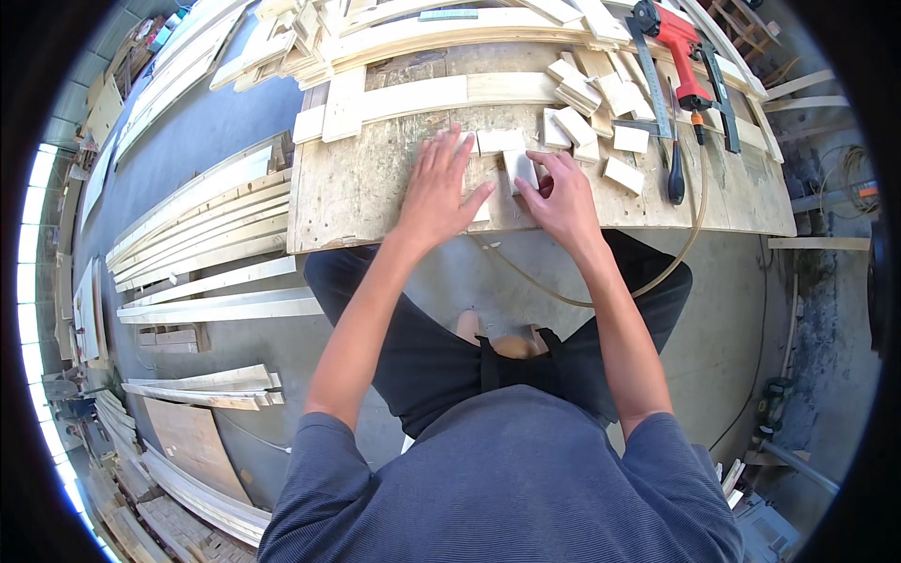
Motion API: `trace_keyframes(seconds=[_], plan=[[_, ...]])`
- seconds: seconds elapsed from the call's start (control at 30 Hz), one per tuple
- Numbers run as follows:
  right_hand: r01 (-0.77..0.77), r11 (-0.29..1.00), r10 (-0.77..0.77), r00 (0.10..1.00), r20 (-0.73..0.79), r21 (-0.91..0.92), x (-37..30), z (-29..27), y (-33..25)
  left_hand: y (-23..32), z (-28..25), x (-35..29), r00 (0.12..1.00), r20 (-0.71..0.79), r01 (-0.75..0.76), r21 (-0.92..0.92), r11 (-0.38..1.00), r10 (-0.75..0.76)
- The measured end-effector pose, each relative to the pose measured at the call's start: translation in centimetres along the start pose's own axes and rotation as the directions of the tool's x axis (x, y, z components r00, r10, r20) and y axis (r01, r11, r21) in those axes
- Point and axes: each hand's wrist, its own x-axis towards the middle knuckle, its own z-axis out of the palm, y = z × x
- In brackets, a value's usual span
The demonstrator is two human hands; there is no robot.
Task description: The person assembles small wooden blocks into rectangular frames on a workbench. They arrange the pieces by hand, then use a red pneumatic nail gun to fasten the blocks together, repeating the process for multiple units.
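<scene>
My left hand (437,190) lies with fingers stretched and thumb apart over the near part of the wooden workbench (347,202). Small pale wood pieces show partly beneath and beside its fingers. My right hand (566,199) pinches a small wooden block (518,167) at its right edge, between thumb and fingers. Just beyond that block, another flat wood piece (500,141) lies crosswise, close to it or touching. Several loose wood blocks (572,125) are heaped to the right of my right hand, with a single block (623,175) nearer the bench edge.
A red nail gun (678,42) with an air hose (702,192) lies at the far right, beside a metal square (649,80) and a dark-handled screwdriver (676,180). Long boards (413,96) cross the bench behind. Stacked planks (206,230) stand to the left.
</scene>
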Motion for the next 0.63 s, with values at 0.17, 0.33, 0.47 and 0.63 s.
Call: trace_keyframes(seconds=[0.17, 0.33, 0.47, 0.63], plan=[[0.006, 0.999, -0.007, 1.000, -0.008, -0.037, 0.2, 0.4, 0.3, 0.6, 1.0, 0.1, 0.998, 0.049, -0.043, -0.008, 0.999, 0.043], [0.036, 0.999, -0.036, 0.999, -0.031, -0.010, 0.4, 0.9, 0.5, 0.7, 0.8, 0.2, 0.997, 0.061, -0.053, 0.015, 0.998, 0.053], [0.002, 0.999, -0.001, 1.000, -0.024, 0.039, 0.2, 0.8, 0.1, 0.7, 0.8, 0.3, 0.996, 0.068, -0.057, 0.002, 0.998, 0.057], [0.006, 1.000, -0.005, 0.999, -0.042, 0.018, 0.0, -0.5, -0.4, 1.1, 1.1, 0.7, 0.996, 0.069, -0.058, -0.027, 0.998, 0.060]])
